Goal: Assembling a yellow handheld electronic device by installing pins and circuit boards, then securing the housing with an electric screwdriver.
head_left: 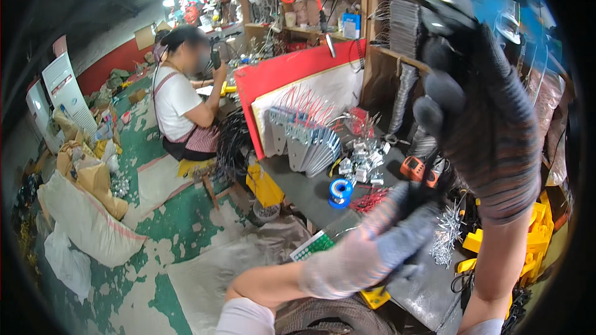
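Observation:
My right hand [490, 124], in a striped grey glove with dark fingertips, is raised close to the view at the right. Its fingers are curled, and a shiny black-and-silver object [444, 9], blurred, shows at its top; I cannot make out its kind. Lower down, my left hand [394, 229], also gloved, is closed above the dark bench. Something dark and thin runs up from its fingers towards my right hand, too smeared to name. Just past my left hand lie red wires [370, 200], a blue solder spool [340, 193] and an orange-and-black tool [412, 168].
Metal plates with red wires [304, 133] stand before a red board [298, 65]. Small silver parts [365, 160] lie beside them. Yellow parts [535, 242] crowd the right, thin metal pieces [447, 236] nearby. A co-worker [177, 96] sits left, near sacks [87, 217] on the green floor.

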A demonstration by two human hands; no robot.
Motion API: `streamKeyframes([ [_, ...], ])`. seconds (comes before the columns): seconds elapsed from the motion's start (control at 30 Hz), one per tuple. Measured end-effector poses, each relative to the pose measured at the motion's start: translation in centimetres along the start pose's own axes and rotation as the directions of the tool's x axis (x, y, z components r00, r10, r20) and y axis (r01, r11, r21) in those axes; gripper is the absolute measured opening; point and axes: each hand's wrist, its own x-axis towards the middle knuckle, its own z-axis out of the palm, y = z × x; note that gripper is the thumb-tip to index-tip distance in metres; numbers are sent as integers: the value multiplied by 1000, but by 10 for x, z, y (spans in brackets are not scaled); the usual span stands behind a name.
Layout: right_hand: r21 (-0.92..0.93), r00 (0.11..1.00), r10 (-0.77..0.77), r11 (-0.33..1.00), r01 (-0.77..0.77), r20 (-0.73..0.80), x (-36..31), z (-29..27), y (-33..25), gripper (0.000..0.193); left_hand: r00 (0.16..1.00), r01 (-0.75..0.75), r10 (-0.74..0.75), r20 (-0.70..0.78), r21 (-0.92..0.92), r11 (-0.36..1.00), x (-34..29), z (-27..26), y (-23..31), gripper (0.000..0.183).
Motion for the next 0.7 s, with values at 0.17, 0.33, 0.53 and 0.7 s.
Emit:
streamKeyframes([
  [0.17, -477, 980, -176, 872, 113, -88, -26, -32, -1, 52, 917, -359, 357, -181, 19, 933, -75, -26, 34, 30],
  [0.33, -311, 892, 24, 933, -182, -451, -95, -80, 49, 33, 760, -475, 520, -389, 213, 854, -132, -99, 40, 36],
  [0.53, -139, 647, 315, 824, -550, -694, -234, -97, 97, 26, 624, -407, 387, -679, 140, 903, -188, -238, -13, 37],
  [0.7, -135, 401, 191, 744, -655, -896, -338, -108, 105, 22, 205, -169, 221, -953, 188, 967, -176, -367, -73, 27],
])
